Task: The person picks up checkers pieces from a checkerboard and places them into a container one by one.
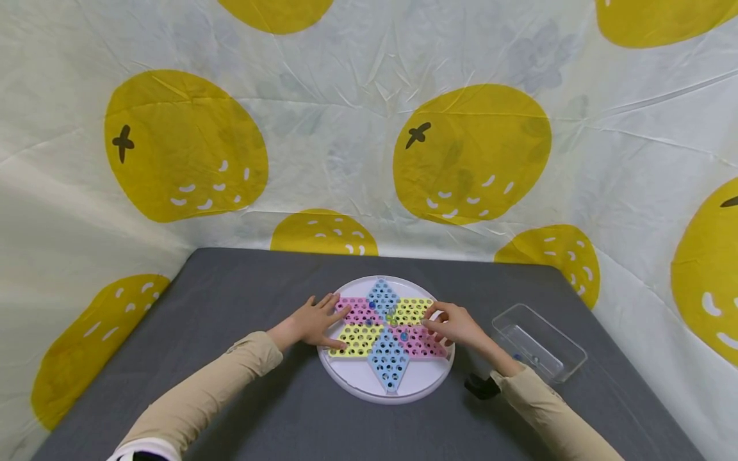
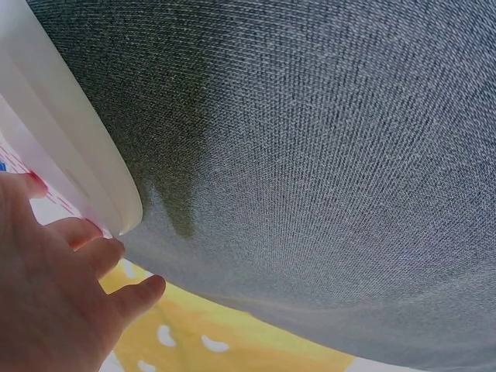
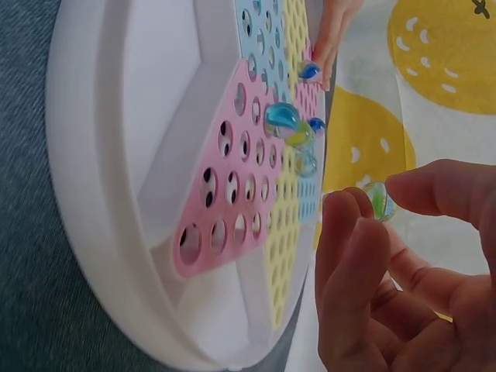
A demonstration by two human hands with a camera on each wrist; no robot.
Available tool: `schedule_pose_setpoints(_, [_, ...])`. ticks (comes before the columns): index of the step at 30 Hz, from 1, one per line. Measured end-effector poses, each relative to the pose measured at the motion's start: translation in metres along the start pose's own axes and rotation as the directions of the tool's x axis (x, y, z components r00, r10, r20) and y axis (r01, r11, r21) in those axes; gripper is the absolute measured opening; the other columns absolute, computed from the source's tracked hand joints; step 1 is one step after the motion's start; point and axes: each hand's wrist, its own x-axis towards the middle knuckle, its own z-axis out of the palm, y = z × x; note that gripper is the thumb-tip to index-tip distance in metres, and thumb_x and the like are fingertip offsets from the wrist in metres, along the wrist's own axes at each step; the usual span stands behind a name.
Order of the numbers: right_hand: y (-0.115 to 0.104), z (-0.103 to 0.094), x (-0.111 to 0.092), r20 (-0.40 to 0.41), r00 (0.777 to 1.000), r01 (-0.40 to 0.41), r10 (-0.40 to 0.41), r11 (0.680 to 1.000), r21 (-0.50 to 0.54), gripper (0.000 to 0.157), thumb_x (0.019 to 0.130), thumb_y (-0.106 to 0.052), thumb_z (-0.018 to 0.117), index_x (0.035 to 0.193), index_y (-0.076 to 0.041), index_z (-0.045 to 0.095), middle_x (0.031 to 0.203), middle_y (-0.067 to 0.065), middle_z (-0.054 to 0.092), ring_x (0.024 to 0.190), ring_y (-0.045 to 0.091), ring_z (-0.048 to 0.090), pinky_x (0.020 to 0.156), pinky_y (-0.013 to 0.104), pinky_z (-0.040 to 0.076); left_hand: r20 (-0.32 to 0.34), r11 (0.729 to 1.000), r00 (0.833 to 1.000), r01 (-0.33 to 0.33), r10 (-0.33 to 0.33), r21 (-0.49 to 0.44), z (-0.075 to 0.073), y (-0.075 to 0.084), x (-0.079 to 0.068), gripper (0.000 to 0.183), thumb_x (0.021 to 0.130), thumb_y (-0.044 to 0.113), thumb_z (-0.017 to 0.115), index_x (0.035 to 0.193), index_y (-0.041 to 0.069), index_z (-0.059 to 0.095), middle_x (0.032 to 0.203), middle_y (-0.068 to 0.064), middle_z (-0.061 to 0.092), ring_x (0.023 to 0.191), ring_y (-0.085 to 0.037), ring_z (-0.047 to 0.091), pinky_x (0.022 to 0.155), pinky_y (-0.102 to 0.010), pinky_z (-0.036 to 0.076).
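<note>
A round white Chinese checkers board with a star of pink, yellow and blue hole-filled sections lies on the table. My left hand rests on its left rim, fingers spread over the pink and yellow sections. Over the right side, my right hand pinches a clear marble with a green swirl between thumb and fingertip. A blue marble sits on the near pink section. Other blue and greenish marbles, among them a blue one, stand around the star's middle.
Right of the board stands a clear plastic box with a few marbles at its near end. A black object shows by the right wrist. Dark grey cloth covers the table, and a fruit-print curtain hangs behind.
</note>
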Motion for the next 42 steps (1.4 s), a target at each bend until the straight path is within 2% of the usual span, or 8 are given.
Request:
schedule_pose_setpoints(7, [0.009,-0.010,-0.010,-0.019,1.000,0.012,-0.012,1.000,-0.007,0.015,0.084,-0.021,0.060,0.090,-0.007,0.057,0.069,0.011,0.063,0.056,0.018,0.060,0.051,0.039,0.050,-0.010,1.000,1.000,-0.013,0.013,-0.008,-0.001,0.000,-0.001,0.085,0.077,0.067,0.046,0.142,0.017,0.024,0.148,-0.019,0.018,0.136,-0.036,0.019,0.103,-0.057,0.022])
schedule_pose_setpoints(12, [0.017,-0.017,-0.015,-0.032,0.999,0.007,-0.007,1.000,-0.008,0.017,0.084,-0.022,0.060,0.092,-0.007,0.057,0.070,0.013,0.063,0.059,0.023,0.062,0.049,0.032,0.048,-0.002,1.000,1.000,-0.001,0.001,-0.014,0.000,-0.001,0.000,0.084,0.077,0.067,0.046,0.142,0.019,0.023,0.149,-0.017,0.016,0.136,-0.035,0.018,0.104,-0.057,0.020])
schedule_pose_setpoints(16, [0.022,-0.023,-0.022,-0.050,0.999,0.002,-0.003,1.000,-0.018,0.018,0.085,-0.022,0.059,0.093,-0.006,0.057,0.070,0.016,0.063,0.058,0.022,0.061,0.047,0.029,0.047,-0.005,1.000,1.000,0.005,-0.006,-0.008,0.003,-0.002,0.001,0.085,0.076,0.069,0.045,0.142,0.021,0.022,0.149,-0.016,0.016,0.137,-0.033,0.018,0.104,-0.056,0.020])
schedule_pose_setpoints(23, [0.025,-0.033,-0.036,-0.076,0.997,-0.012,0.010,1.000,-0.027,0.022,0.084,-0.023,0.060,0.095,-0.004,0.057,0.065,0.007,0.062,0.056,0.015,0.060,0.047,0.027,0.047,-0.008,1.000,1.000,0.005,-0.006,-0.005,0.003,-0.001,0.001,0.085,0.076,0.068,0.046,0.143,0.020,0.022,0.149,-0.016,0.017,0.137,-0.033,0.018,0.104,-0.057,0.021])
schedule_pose_setpoints(30, [0.031,-0.042,-0.048,-0.083,0.996,-0.023,0.021,1.000,-0.013,0.025,0.085,-0.025,0.059,0.097,-0.003,0.056,0.071,0.013,0.064,0.061,0.022,0.063,0.050,0.029,0.049,-0.014,1.000,1.000,0.004,-0.004,-0.002,0.002,-0.001,0.000,0.085,0.076,0.069,0.045,0.142,0.020,0.023,0.149,-0.016,0.017,0.137,-0.033,0.018,0.103,-0.056,0.021])
schedule_pose_setpoints(36, [0.041,-0.056,-0.057,-0.085,0.996,-0.031,0.029,0.999,-0.015,0.029,0.086,-0.028,0.057,0.102,-0.003,0.055,0.075,0.014,0.064,0.062,0.022,0.063,0.052,0.034,0.050,0.005,1.000,1.000,0.009,-0.008,-0.010,0.002,-0.001,0.000,0.085,0.076,0.069,0.044,0.143,0.021,0.022,0.149,-0.015,0.015,0.137,-0.032,0.016,0.104,-0.056,0.020])
schedule_pose_setpoints(42, [0.046,-0.070,-0.064,-0.086,0.996,-0.031,0.033,0.999,0.021,0.036,0.088,-0.031,0.055,0.107,0.000,0.053,0.081,0.014,0.065,0.063,0.019,0.063,0.053,0.035,0.050,0.013,1.000,1.000,0.015,-0.014,-0.014,0.002,-0.002,0.001,0.085,0.076,0.069,0.045,0.143,0.022,0.021,0.150,-0.015,0.014,0.138,-0.032,0.015,0.104,-0.057,0.019])
